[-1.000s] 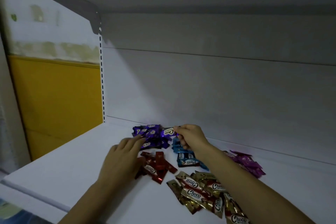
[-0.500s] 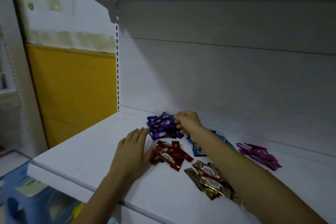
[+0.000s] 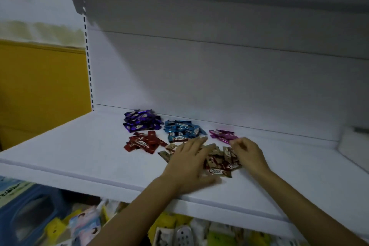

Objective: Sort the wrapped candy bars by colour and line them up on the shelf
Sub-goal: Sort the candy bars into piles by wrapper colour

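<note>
**Both hands at the gold-brown heap; five colour heaps on the white shelf**

The fingers of the left hand are laid straight and flat on the gold-brown candy bars, part of which is hidden under the palm. The right hand is held with curled fingers at the heap's right edge, just beside the magenta candy bars. Whether a wrapper is pinched there cannot be told, since the fingertips are blurred.

Behind the left hand the blue candy bars are heaped. The purple candy bars are piled further left, near the back panel, with the red candy bars in front of them. Most wrapper lettering is too blurred to read.

All heaps are carried by the white shelf. A slotted upright and a yellow wall are seen at the left. Packaged goods on the level below are blurred and cut off by the frame.
</note>
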The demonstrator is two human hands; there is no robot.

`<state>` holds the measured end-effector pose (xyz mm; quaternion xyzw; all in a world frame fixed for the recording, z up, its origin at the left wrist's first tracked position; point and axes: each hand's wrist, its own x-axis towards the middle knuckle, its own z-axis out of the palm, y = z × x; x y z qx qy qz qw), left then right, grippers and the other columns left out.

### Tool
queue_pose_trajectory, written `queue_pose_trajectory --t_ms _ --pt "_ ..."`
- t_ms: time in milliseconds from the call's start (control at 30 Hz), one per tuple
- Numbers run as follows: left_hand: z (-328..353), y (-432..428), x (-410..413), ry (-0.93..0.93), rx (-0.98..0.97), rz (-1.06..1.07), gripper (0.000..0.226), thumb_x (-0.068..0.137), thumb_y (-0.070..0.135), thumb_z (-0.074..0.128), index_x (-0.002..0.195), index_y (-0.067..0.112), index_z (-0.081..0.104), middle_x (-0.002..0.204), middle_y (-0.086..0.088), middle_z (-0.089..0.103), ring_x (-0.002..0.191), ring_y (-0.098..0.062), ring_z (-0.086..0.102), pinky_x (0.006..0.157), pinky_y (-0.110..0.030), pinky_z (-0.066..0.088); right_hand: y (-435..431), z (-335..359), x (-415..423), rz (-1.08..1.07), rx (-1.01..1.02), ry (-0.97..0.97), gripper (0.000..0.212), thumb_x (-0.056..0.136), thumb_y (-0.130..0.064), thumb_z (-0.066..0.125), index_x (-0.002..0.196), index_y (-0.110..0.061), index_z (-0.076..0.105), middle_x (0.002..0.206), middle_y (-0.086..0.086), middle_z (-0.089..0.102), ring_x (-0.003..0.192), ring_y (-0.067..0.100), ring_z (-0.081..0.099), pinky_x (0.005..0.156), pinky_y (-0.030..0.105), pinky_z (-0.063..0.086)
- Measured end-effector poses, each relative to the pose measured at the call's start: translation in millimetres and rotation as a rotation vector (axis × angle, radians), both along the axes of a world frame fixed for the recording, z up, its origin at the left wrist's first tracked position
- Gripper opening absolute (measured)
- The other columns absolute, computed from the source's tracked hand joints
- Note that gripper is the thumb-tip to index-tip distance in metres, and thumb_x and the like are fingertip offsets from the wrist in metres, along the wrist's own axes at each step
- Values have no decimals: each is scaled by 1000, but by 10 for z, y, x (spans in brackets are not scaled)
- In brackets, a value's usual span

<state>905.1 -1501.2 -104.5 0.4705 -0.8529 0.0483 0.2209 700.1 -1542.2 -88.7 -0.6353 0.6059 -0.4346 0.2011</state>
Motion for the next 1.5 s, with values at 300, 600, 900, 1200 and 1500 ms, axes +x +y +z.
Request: queue_pose_trajectory --t_ms 300,600,900,1200,1500 --pt "157 -604 -570 -232 278 -95 104 70 83 51 150 43 -1 161 4 -11 147 -28 -10 114 -64 5 121 -222 -181 -118 63 39 24 97 -27 39 100 -20 62 102 5 69 96 26 61 88 40 47" --pt "85 -803 -648 -116 78 -200 35 90 46 53 115 23 60 108 -4 64 100 -25 56 84 -35 46 119 -184 -198 -6 48 -312 26 88 -5 42 80 -9 66 76 1 73 79 15 70 78 30 50" --pt "213 -1010 -744 305 141 -168 16 98 25 49 105 19 62 93 3 71 82 -17 63 73 -31 51 70 -222 -344 -183 -12 -629 29 96 -18 45 78 -12 66 74 5 71 86 27 66 86 37 47" --pt "376 -1005 -830 654 219 -85 12 97 24 54 94 16 62 69 9 62 52 2 52 54 -16 41 -230 -18 -536 91 148 -486 17 93 -14 52 82 -16 65 81 4 71 68 11 61 60 18 42" --pt "534 -834 -1456 1039 317 -97 14 98 17 52 92 13 64 74 7 68 68 -1 63 63 -11 49 -250 277 -1048 271 116 -535 27 91 -36 59 116 -29 55 97 0 70 65 8 68 63 21 50"
